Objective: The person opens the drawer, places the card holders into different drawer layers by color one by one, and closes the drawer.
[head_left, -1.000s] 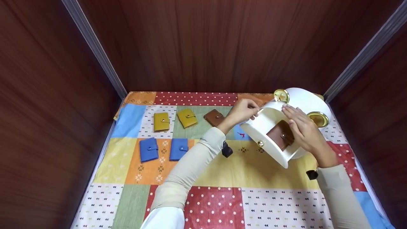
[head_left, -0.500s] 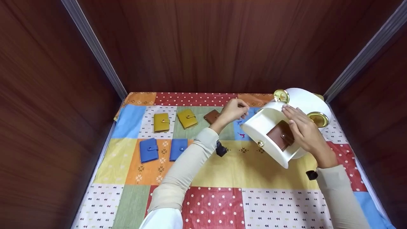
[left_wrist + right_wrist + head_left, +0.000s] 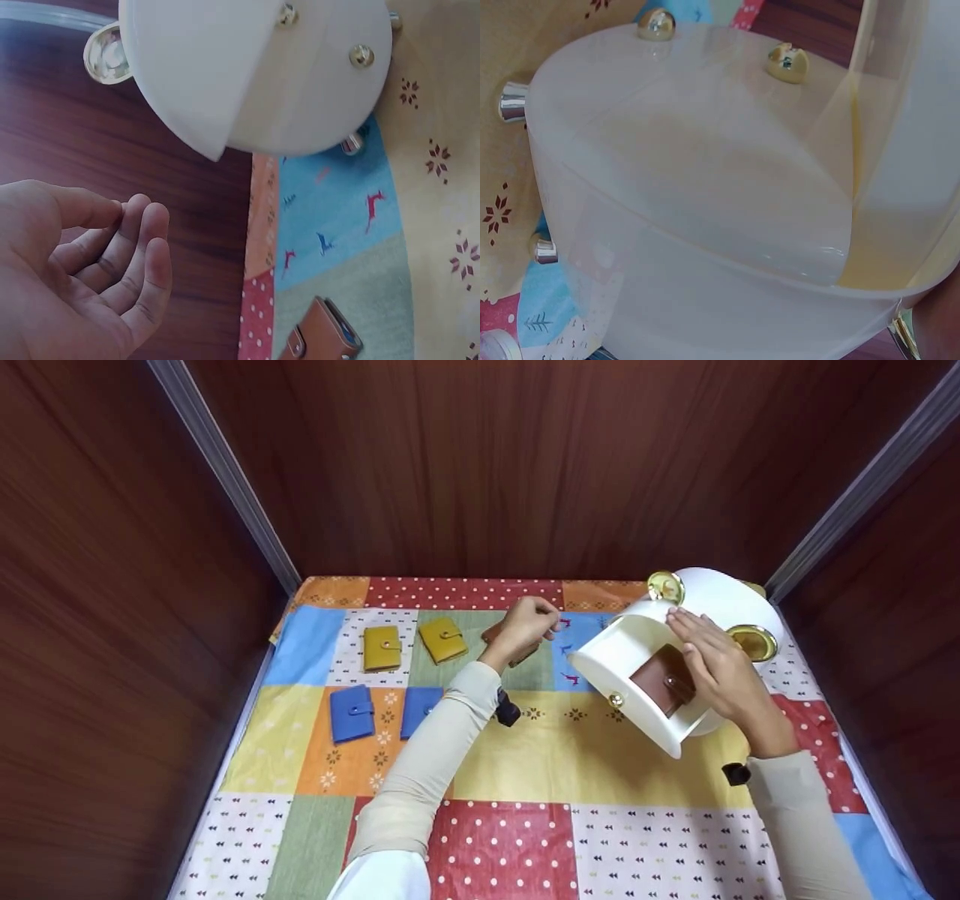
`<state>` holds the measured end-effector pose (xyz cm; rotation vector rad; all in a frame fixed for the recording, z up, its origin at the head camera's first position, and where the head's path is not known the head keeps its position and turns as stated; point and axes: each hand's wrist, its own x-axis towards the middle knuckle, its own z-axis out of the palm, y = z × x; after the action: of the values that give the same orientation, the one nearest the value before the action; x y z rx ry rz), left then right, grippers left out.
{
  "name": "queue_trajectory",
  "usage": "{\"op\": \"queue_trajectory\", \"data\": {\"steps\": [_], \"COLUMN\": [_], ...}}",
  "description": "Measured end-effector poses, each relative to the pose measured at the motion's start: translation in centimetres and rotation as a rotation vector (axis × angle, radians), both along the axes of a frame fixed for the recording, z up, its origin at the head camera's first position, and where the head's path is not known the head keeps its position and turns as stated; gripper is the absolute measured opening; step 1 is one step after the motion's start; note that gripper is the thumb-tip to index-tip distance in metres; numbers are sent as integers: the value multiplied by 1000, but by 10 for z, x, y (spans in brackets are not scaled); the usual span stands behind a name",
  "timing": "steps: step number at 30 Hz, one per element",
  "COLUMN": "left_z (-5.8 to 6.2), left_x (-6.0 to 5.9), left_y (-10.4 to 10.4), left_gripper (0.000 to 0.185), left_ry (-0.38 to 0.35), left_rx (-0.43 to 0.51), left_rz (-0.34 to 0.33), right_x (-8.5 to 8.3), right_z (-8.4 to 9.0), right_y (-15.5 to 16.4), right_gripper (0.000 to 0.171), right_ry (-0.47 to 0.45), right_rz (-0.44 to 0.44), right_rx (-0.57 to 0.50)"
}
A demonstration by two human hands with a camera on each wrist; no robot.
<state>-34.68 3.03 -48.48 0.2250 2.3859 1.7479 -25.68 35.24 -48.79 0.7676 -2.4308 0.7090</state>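
The left hand is hovering over a brown wallet, partly hiding it; its fingers are curving loosely, the thumb tip lying close to the forefinger, and nothing is showing between them. The wallet is lying on the patchwork cloth, just beside a yellow wallet; a second brown wallet is resting inside the white container, and the right hand is lying over the container's side, its fingers straight and mostly together; how firmly it is pressing, I cannot tell. The step in hand seems to be picking up the wallet on the cloth; doing it well would mean spreading the left thumb and forefinger before lowering, pinching opposite edges rather than the snap strap, and lifting without nudging the yellow wallet; the right hand is best kept steadying the container.
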Motion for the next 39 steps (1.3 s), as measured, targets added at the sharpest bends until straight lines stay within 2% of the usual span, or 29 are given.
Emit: {"op": "queue_trajectory", "data": {"steps": [6,20,33,39], "left_z": [-9,-36,-59,-70], "left_x": [-7,-16,-23,-24], "left_y": [-9,-35,-47,-48], "left_gripper": [15,22,24,31], "left_ry": [-8,-17,-45,-59], "left_rx": [-121,-98,-204,-248], "left_rz": [67,92,139,115], "right_x": [0,2,1,0], "right_z": [-1,-3,-2,-2], "right_y": [1,1,0,0], "right_gripper": [48,48,47,47], "right_ry": [10,-6,-7,11], "right_rz": [-2,-6,-7,1], "right_rx": [-8,-3,5,1]}}
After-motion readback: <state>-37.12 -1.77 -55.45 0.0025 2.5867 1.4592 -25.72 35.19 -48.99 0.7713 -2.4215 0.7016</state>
